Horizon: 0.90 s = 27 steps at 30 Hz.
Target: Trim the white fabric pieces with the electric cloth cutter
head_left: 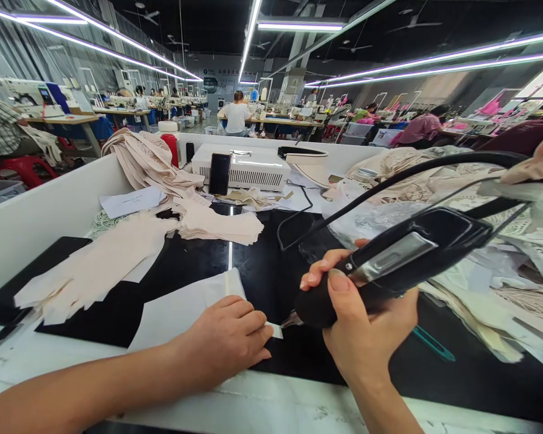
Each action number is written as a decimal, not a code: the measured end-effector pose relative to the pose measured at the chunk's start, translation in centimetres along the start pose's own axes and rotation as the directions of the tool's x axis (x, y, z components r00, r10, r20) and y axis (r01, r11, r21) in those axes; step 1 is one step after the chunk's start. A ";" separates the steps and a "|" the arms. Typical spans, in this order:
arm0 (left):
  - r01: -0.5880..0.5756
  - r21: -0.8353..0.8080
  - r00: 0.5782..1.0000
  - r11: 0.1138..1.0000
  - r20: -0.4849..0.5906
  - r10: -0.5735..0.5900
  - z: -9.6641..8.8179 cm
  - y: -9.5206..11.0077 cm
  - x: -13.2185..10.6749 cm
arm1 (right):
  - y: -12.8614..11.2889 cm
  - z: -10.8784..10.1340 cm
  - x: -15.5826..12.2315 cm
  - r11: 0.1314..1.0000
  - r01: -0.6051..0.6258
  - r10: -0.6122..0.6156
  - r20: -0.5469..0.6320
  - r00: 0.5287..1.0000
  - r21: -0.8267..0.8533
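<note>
My right hand (359, 319) is wrapped around a black corded handheld tool (402, 253) with a silver plate along its side. Its narrow metal tip (292, 320) points down and left at the end of a thin white strip (275, 330). My left hand (228, 334) is closed, with fingers together, pressing that strip and a pale piece of fabric (181, 310) against the black work mat (257, 259). What lies beneath the left fingertips is hidden. Whether the tip touches the strip is hard to make out.
Cream fabric pieces (104, 256) lie stacked at left, more cloth (470, 295) at right. A white vented box (248, 166), a phone (219, 173) and a visor (306, 163) stand behind. A teal tool (434, 343) lies right. The cord (416, 169) arches overhead. People work beyond.
</note>
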State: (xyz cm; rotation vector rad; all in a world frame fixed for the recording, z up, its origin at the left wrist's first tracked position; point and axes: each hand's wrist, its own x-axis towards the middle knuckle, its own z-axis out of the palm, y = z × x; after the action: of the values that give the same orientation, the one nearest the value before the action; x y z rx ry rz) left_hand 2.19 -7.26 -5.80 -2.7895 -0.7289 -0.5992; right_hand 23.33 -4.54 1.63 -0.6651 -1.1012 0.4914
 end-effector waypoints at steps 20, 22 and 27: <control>-0.014 0.007 0.998 1.000 -0.065 0.014 -0.2 -0.8 0.6 | -0.2 -0.4 -0.4 0.999 -0.052 0.052 -0.028 0.998 -0.009; -0.010 -0.008 0.999 1.000 -0.045 0.010 -0.5 -0.9 0.5 | -0.2 -0.5 -0.4 0.998 -0.059 0.059 -0.035 0.998 -0.007; -0.017 -0.003 1.000 1.000 -0.010 0.017 -0.5 -1.2 0.3 | -0.7 -0.7 -0.1 0.998 -0.061 0.059 -0.086 0.995 -0.017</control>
State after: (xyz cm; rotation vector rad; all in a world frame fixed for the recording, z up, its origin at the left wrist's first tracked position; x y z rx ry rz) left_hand 1.64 -6.29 -5.14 -2.7910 -0.7029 -0.6111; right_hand 23.96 -5.27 1.82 -0.7315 -1.0088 0.5001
